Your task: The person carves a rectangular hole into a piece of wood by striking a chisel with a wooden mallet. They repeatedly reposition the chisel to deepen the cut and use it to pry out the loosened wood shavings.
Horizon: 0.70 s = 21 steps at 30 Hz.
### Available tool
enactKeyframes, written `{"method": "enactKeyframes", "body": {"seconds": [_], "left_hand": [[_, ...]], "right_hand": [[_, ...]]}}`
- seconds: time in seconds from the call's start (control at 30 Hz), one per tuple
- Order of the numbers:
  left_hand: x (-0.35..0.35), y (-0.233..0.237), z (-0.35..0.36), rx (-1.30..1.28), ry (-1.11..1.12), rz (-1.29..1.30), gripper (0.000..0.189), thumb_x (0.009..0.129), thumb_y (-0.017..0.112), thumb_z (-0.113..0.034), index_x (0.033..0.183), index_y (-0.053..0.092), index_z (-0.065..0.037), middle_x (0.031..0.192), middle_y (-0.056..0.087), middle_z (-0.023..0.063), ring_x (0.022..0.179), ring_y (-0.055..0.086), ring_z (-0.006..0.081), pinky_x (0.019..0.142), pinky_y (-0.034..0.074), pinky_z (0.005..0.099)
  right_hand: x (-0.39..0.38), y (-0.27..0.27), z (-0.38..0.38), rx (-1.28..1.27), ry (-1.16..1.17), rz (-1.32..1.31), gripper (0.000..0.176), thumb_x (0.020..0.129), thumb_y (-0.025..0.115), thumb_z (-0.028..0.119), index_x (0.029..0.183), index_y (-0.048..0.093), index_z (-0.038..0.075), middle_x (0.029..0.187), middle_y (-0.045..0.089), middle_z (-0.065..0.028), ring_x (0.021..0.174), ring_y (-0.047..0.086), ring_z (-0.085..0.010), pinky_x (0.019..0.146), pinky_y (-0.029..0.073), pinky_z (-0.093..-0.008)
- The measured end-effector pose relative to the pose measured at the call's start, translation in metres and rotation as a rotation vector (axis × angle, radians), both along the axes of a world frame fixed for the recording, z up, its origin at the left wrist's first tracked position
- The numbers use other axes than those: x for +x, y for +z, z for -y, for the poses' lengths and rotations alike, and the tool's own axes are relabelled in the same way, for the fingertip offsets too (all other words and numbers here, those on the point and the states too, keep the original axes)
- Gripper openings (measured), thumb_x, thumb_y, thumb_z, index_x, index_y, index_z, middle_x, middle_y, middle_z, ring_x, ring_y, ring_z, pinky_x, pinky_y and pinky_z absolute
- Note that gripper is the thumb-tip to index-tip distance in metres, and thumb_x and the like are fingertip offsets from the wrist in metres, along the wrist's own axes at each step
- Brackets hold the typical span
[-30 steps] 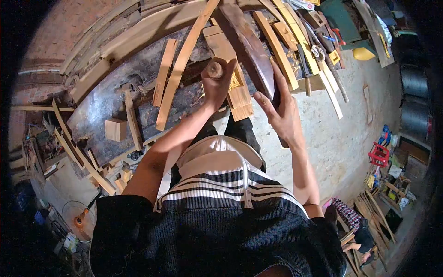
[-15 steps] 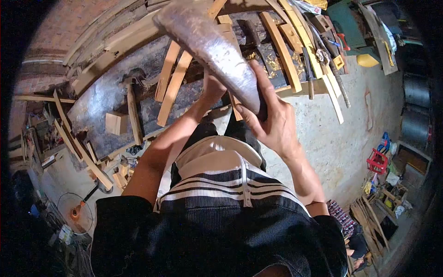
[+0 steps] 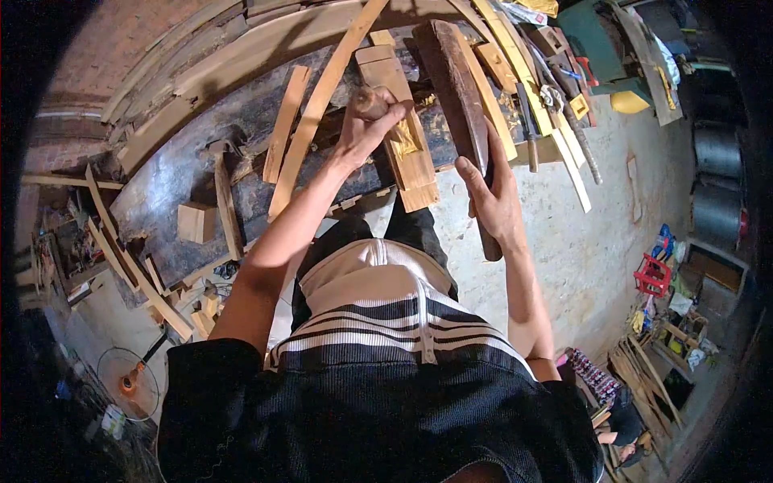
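My left hand (image 3: 369, 129) is closed around the round wooden handle of a chisel (image 3: 369, 102), its butt end facing up at me; the blade is hidden. Beneath it lies a pale wooden block (image 3: 415, 173) with yellow shavings (image 3: 409, 138) on its top, reaching over the bench's near edge. To the right, my right hand (image 3: 498, 197) grips a long, heavy, dark brown wooden mallet (image 3: 455, 88) by its narrow end. The mallet slants away from me, its broad end over the bench, beside the block and apart from the chisel.
Loose strips of wood (image 3: 330, 88) lie across the dark bench (image 3: 173, 193). A hammer-like tool (image 3: 225, 193) and a small wood block (image 3: 196, 221) are at left. Hand tools and timber (image 3: 555, 97) crowd the right end. A fan (image 3: 129, 382) stands lower left; another person (image 3: 622, 423) is lower right.
The mallet has swung down and right, away from in front of my left hand, and turned to show its brown side. The chisel handle and the block with shavings now show.
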<state>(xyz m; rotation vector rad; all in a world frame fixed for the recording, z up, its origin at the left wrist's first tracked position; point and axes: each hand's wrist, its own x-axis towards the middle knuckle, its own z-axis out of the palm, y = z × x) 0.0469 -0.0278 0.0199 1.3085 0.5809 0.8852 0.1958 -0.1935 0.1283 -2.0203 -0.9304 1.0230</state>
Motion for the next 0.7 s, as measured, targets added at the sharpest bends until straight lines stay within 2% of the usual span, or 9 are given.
{"method": "enactKeyframes", "body": {"seconds": [0.27, 0.4, 0.43, 0.47, 0.53, 0.57, 0.6, 0.67, 0.7], "left_hand": [[0.003, -0.003, 0.005, 0.085, -0.155, -0.152, 0.019, 0.088, 0.070, -0.011, 0.073, 0.059, -0.005, 0.069, 0.058, -0.0050, 0.065, 0.049, 0.0026, 0.059, 0.041, 0.0227], [-0.003, -0.016, -0.003, 0.194, -0.187, -0.045, 0.007, 0.088, 0.067, -0.009, 0.083, 0.064, -0.004, 0.073, 0.064, -0.0008, 0.075, 0.059, 0.0065, 0.070, 0.048, 0.0266], [-0.002, -0.005, 0.002, 0.072, -0.230, 0.133, 0.011, 0.088, 0.065, -0.007, 0.098, 0.067, -0.003, 0.087, 0.069, 0.0041, 0.087, 0.064, 0.0141, 0.083, 0.050, 0.0320], [-0.003, -0.043, -0.007, 0.401, -0.200, -0.001, 0.024, 0.088, 0.064, -0.005, 0.111, 0.065, -0.003, 0.106, 0.067, 0.0087, 0.103, 0.062, 0.0192, 0.094, 0.047, 0.0355], [-0.007, -0.062, -0.013, 0.388, -0.285, -0.277, 0.027, 0.090, 0.063, -0.010, 0.116, 0.061, -0.002, 0.117, 0.064, 0.0105, 0.113, 0.057, 0.0198, 0.098, 0.044, 0.0375], [-0.008, -0.063, -0.018, 0.818, -0.277, -0.645, 0.028, 0.092, 0.062, -0.015, 0.118, 0.060, -0.004, 0.120, 0.062, 0.0094, 0.113, 0.056, 0.0198, 0.100, 0.044, 0.0371], [-0.008, -0.064, -0.018, 0.822, -0.268, -0.646, 0.028, 0.092, 0.062, -0.015, 0.118, 0.060, -0.004, 0.120, 0.062, 0.0094, 0.113, 0.056, 0.0198, 0.100, 0.044, 0.0371], [-0.014, -0.057, -0.009, 0.211, -0.327, -0.145, 0.029, 0.094, 0.059, -0.018, 0.120, 0.059, -0.004, 0.120, 0.062, 0.0107, 0.115, 0.056, 0.0220, 0.102, 0.042, 0.0385], [-0.016, -0.054, -0.011, 0.068, -0.399, -0.208, 0.030, 0.093, 0.059, -0.015, 0.121, 0.058, -0.005, 0.122, 0.061, 0.0118, 0.117, 0.054, 0.0238, 0.104, 0.040, 0.0388]], "right_hand": [[-0.018, 0.018, -0.003, 0.230, 0.027, -0.044, 0.078, 0.089, 0.068, 0.036, 0.151, 0.029, 0.011, 0.134, 0.054, -0.0261, 0.129, 0.051, -0.0315, 0.105, 0.040, -0.0407], [-0.031, 0.045, -0.008, 0.533, 0.223, 0.314, 0.080, 0.086, 0.070, 0.032, 0.151, 0.028, 0.010, 0.116, 0.064, -0.0277, 0.091, 0.070, -0.0395, 0.079, 0.056, -0.0419], [-0.031, 0.039, -0.011, 0.643, 0.278, 0.413, 0.083, 0.084, 0.070, 0.033, 0.151, 0.026, 0.009, 0.110, 0.065, -0.0282, 0.081, 0.070, -0.0413, 0.071, 0.057, -0.0442], [-0.033, 0.033, -0.009, 0.590, 0.305, 0.429, 0.083, 0.084, 0.069, 0.034, 0.152, 0.026, 0.012, 0.107, 0.066, -0.0275, 0.079, 0.069, -0.0400, 0.069, 0.057, -0.0449], [-0.030, 0.029, -0.016, 0.070, 0.464, 0.482, 0.078, 0.087, 0.067, 0.032, 0.151, 0.027, 0.013, 0.114, 0.065, -0.0275, 0.084, 0.070, -0.0406, 0.077, 0.058, -0.0452], [-0.026, 0.022, -0.020, 0.053, 0.515, 0.566, 0.078, 0.087, 0.067, 0.031, 0.152, 0.027, 0.017, 0.105, 0.068, -0.0253, 0.073, 0.068, -0.0420, 0.071, 0.058, -0.0455], [-0.026, 0.023, -0.021, 0.060, 0.520, 0.570, 0.078, 0.087, 0.067, 0.031, 0.152, 0.027, 0.017, 0.105, 0.068, -0.0253, 0.073, 0.068, -0.0420, 0.071, 0.058, -0.0455], [-0.033, 0.023, -0.018, 0.325, 0.443, 0.504, 0.079, 0.086, 0.068, 0.031, 0.152, 0.027, 0.016, 0.107, 0.068, -0.0244, 0.076, 0.069, -0.0417, 0.072, 0.058, -0.0449], [-0.037, 0.024, -0.018, 0.461, 0.427, 0.476, 0.079, 0.086, 0.068, 0.031, 0.152, 0.027, 0.016, 0.106, 0.068, -0.0244, 0.076, 0.069, -0.0416, 0.072, 0.058, -0.0448]]}}
